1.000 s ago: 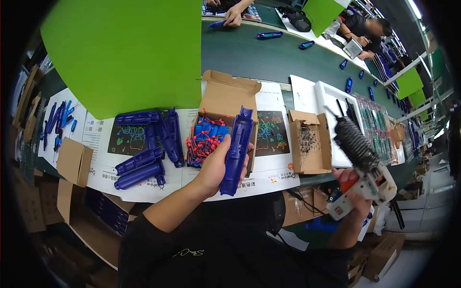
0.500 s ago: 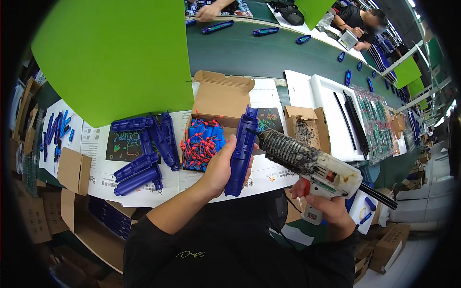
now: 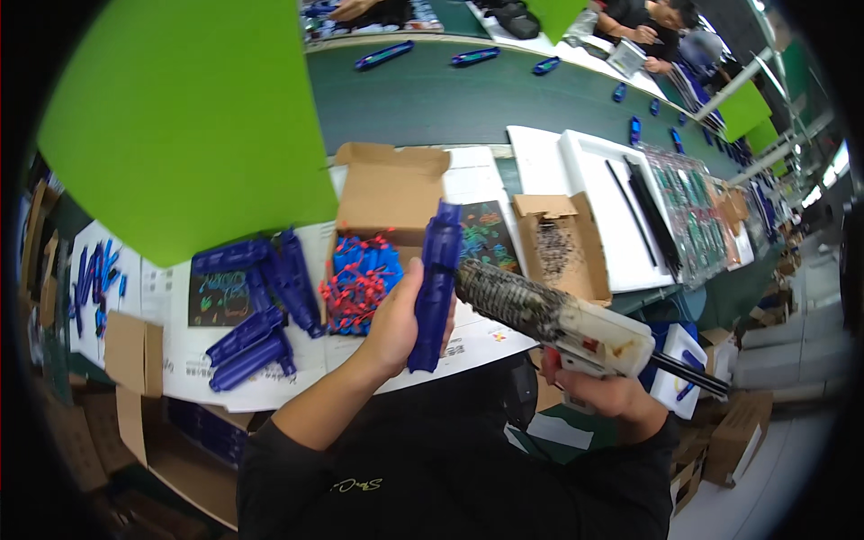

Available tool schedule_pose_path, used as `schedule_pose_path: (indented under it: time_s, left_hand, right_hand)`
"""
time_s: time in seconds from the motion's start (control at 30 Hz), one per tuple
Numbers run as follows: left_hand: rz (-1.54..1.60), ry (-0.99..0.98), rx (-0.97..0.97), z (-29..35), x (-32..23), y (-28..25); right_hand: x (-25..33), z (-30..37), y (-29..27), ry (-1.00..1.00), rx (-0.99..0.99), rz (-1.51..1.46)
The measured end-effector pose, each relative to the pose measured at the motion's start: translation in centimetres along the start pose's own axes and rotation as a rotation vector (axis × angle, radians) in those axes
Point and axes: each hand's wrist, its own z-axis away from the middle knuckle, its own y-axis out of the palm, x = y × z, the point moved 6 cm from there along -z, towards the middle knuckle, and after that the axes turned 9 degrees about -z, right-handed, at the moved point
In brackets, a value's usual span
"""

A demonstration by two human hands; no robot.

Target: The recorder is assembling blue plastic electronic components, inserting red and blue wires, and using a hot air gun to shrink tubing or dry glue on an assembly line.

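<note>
Upright in front of me, a long dark-blue plastic housing half point(image 3: 438, 301) is gripped by my left hand point(image 3: 396, 315), thumb along its left side. My right hand point(image 3: 598, 392) is wrapped round the handle of a dirty white hot glue gun point(image 3: 601, 337), its fingers by the red trigger. Black glue sticks point(image 3: 691, 374) poke out of the gun's back end. The gun's nozzle is at the housing's right edge, around mid-height; whether it touches cannot be made out. An open cardboard box of blue battery packs with red connectors point(image 3: 360, 281) stands just left of the housing.
More blue housings point(image 3: 256, 337) lie at left on a dark mat. A small cardboard box point(image 3: 589, 243) and a white foam tray point(image 3: 594, 189) with black sticks stand at right. A green panel point(image 3: 180, 135) rises at left. Beyond, a conveyor point(image 3: 396, 103) carries blue units; co-workers sit across it.
The view has shifted, and the scene sits further left. My left hand still holds the housing, now turned more edge-on. The glue gun's nozzle has stayed close beside it.
</note>
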Motion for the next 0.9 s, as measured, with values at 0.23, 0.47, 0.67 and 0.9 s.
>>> schedule_pose_path:
  time_s: [0.23, 0.47, 0.67, 0.9]
  left_hand:
    - [-0.062, 0.007, -0.057, -0.1, -0.6, -0.2]
    - [-0.052, 0.039, -0.080, 0.1, -0.9, -0.7]
    - [-0.039, 0.016, -0.038, 0.2, -0.7, 0.2]
    - [-0.063, 0.138, -0.020, 0.4, -1.7, 0.6]
  right_hand:
    - [1.0, -0.9, -0.3, -0.034, -0.020, -0.039]
    - [1.3, 0.0, 0.5, 0.007, -0.025, -0.087]
    - [1.4, -0.6, -0.4, -0.042, -0.037, -0.022]
    - [1.3, -0.7, -1.2, -0.024, -0.033, -0.095]
